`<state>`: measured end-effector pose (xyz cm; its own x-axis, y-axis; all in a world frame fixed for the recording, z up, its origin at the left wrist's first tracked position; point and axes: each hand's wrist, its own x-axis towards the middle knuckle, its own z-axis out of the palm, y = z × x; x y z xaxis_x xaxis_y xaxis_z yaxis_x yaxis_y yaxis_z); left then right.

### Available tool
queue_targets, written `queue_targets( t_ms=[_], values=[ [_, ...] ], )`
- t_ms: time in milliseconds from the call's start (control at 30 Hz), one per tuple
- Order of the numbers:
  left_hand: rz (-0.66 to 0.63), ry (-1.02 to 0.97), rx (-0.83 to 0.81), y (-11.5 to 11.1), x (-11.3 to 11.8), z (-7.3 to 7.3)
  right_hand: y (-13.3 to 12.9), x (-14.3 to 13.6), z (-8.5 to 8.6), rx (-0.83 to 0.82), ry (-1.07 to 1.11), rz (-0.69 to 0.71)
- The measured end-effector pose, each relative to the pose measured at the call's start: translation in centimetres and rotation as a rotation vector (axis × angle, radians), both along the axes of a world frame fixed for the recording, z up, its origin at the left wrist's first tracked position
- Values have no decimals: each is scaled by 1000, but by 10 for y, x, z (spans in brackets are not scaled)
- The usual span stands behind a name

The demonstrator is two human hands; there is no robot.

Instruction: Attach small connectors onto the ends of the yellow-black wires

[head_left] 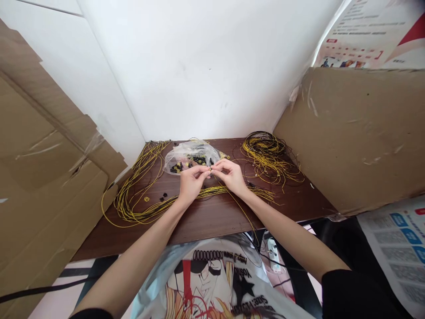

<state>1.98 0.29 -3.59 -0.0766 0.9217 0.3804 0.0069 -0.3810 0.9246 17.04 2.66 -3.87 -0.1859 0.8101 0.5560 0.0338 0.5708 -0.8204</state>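
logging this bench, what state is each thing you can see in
Left hand: pinching a small piece
Right hand: pinching at the same piece
Single yellow wire: reaching over the table edge
Clear plastic bag: holding black and yellow parts
Yellow wire bundle: loosely looped
Black and yellow wire coil: ends splayed

we wear a whitish graphic t-shirt (229, 277) with black sleeves (352, 294); its front carries a cartoon figure (199, 277) striped red, black upside-down lettering (208, 254) beyond that figure, and a black star (243, 288) right of it.
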Motion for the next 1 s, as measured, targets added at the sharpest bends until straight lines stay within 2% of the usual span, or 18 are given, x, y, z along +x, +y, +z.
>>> queue_targets(
  t_ms=[267, 533, 767, 1000],
  values=[
    [-44, 19, -18, 1, -2, 2, 6, 7, 4, -20, -22, 83],
    [-71, 20, -75, -2, -3, 10, 5, 11, 9, 30, -54, 84],
    [-79, -24, -121, -3, -1, 10, 3, 14, 15, 164, -167, 40],
    [-115, -46, -86, -2, -1, 9, 2, 14, 14, 121, -164, 54]
  ],
)
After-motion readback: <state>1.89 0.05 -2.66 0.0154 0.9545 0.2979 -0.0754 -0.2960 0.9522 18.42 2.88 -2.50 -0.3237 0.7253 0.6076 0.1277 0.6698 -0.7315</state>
